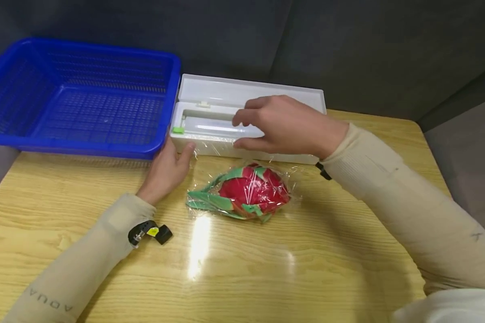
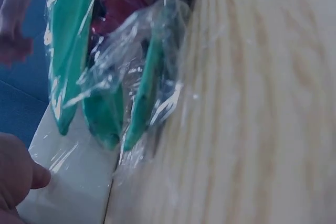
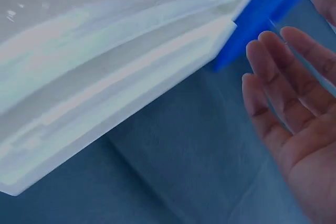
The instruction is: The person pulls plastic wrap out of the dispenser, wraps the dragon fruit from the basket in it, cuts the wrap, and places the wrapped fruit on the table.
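Note:
A white cling film box point(image 1: 242, 148), its lid point(image 1: 226, 89) raised at the back, stands behind a dragon fruit point(image 1: 250, 193) wrapped in clear film. Inside lies a pale, shiny roll point(image 1: 210, 128), and a small green tab point(image 1: 178, 130) sits at the left end. My left hand point(image 1: 167, 168) holds the box's left front corner, thumb along its front and the other fingers mostly hidden. Above the open box hovers my right hand point(image 1: 283, 125), fingers spread and loosely bent, nothing between them. In the right wrist view its fingers point(image 3: 278, 56) are apart from the box.
A blue plastic basket point(image 1: 161, 150) stands directly left of the box, its rim close to my left hand. Behind the wooden table point(image 1: 266, 278) rises a dark grey wall point(image 1: 234, 36). Clear film around the fruit reaches back toward the box front.

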A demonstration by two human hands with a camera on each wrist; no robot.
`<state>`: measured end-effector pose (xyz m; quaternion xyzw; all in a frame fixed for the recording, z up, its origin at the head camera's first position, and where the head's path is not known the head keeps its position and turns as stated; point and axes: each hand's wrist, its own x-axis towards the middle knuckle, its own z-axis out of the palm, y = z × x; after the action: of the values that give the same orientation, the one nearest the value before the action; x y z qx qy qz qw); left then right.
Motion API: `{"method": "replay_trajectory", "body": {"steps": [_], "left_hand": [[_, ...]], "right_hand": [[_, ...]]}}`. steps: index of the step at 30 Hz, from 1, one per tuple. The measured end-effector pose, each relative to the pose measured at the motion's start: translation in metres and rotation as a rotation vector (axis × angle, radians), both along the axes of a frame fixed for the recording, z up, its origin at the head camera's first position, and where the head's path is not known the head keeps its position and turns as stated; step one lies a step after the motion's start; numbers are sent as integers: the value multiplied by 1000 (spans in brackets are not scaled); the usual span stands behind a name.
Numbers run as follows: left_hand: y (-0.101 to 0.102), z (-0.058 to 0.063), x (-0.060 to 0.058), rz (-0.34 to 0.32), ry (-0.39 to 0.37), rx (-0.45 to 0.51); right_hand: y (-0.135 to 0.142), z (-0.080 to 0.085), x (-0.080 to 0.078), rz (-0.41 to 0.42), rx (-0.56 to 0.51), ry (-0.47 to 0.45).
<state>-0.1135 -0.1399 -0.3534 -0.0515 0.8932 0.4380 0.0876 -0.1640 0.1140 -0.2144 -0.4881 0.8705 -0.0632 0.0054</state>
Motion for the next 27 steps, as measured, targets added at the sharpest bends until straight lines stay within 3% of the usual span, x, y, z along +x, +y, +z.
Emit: {"method": "replay_trajectory", "body": {"steps": [6,10,18,27], "left_hand": [[2,0,3,-5,34,47],[7,-1,4,-20,48,60],[17,-2,5,-4,102,22],[17,-2,4,10,150,29]], "right_hand": [[-48,-1,-22,66,235,-53],[-73,-7,-32,115,297,-81],[-105,-14,-37,184,279,-97],[-118,-23,-38,164,195,-33]]}}
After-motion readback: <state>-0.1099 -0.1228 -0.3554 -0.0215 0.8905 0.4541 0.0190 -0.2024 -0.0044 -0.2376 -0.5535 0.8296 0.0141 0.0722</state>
